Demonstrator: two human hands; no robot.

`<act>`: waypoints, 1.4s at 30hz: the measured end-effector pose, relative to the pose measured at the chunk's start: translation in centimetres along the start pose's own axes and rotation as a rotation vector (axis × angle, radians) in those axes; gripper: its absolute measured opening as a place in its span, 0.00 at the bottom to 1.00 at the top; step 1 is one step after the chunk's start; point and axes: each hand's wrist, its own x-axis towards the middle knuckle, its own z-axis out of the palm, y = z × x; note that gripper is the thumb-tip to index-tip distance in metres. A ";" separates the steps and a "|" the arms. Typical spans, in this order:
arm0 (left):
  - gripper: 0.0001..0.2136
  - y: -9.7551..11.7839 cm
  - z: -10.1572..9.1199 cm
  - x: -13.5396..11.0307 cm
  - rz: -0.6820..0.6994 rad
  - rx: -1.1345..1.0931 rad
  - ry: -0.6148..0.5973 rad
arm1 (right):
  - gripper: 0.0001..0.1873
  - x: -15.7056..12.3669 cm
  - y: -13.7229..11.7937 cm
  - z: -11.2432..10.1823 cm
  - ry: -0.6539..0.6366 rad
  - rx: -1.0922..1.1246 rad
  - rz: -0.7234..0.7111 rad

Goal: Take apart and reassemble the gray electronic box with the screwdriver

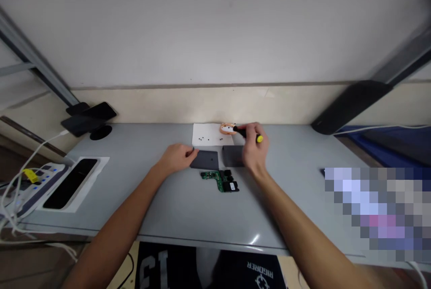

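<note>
My left hand (177, 158) is closed at the left edge of a flat dark grey panel (205, 160), thumb and fingertips at its corner. My right hand (256, 147) grips a black screwdriver (240, 131) with a yellow end cap (259, 138). The screwdriver's front end reaches over an orange-and-white animal-faced item (228, 129); its tip cannot be made out. Partly behind my right hand lies a second dark grey casing part (232, 156). Nearer to me rests a green circuit board (218, 181) with black parts. Several tiny dark screws (202, 139) are scattered on a white sheet (198, 131).
A phone (71, 183) lies on white paper at left, beside a power strip (43, 185) with cables. Behind it is a black stand (101, 132) bearing a dark device. A black cylinder (350, 107) leans at back right. Pixelation hides something (377, 212) at right.
</note>
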 end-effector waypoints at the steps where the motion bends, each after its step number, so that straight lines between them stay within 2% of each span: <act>1: 0.24 0.0 -0.1 0.0 -0.004 0.003 0.004 | 0.19 0.5 -0.8 -1.0 0.014 -0.099 -0.151; 3: 0.21 0.0 -0.4 0.0 -0.003 0.007 0.002 | 0.17 1.0 -2.4 -3.2 0.039 -0.202 -0.381; 4: 0.20 0.0 -0.5 0.0 0.002 0.009 -0.002 | 0.16 1.0 -3.1 -4.2 -0.030 -0.232 -0.439; 5: 0.19 0.0 -0.7 0.0 0.010 0.010 -0.006 | 0.14 0.8 -3.6 -5.2 -0.159 -0.276 -0.468; 8: 0.17 0.0 -1.0 0.0 0.024 0.010 -0.016 | 0.11 -1.2 -3.8 -7.1 -0.718 -0.447 -0.531; 9: 0.16 0.0 -1.0 0.0 0.026 0.008 -0.017 | 0.12 -2.1 -3.5 -7.5 -0.860 -0.526 -0.544; 11: 0.16 0.0 -1.2 -0.1 0.038 0.007 -0.014 | 0.17 -3.8 -2.5 -7.8 -1.054 -0.638 -0.561; 13: 0.15 -0.1 -1.3 -0.2 0.070 0.009 -0.011 | 0.20 -5.0 -1.5 -8.0 -1.138 -0.674 -0.560; 17: 0.16 -0.3 -1.6 -0.2 0.105 -0.012 -0.009 | 0.17 -5.9 -0.6 -8.5 -1.173 -0.663 -0.491; 21: 0.20 -1.0 -1.8 0.0 0.069 -0.058 -0.017 | 0.16 -5.1 -1.0 -8.1 -1.160 -0.649 -0.501; 25: 0.18 -1.6 -1.6 0.2 0.058 -0.065 -0.035 | 0.18 -3.4 -1.2 -5.0 -0.975 -0.688 -0.495; 28: 0.12 -1.6 -1.3 0.2 0.070 -0.041 -0.054 | 0.18 -2.2 -0.8 -2.2 -0.970 -0.762 -0.547; 31: 0.09 -1.3 -1.2 0.2 0.087 -0.022 -0.076 | 0.19 -1.5 -0.2 -0.6 -0.973 -0.797 -0.585; 42: 0.06 -0.1 -1.4 -0.3 0.145 0.093 -0.118 | 0.20 -2.7 0.8 -1.5 -1.006 -0.746 -0.521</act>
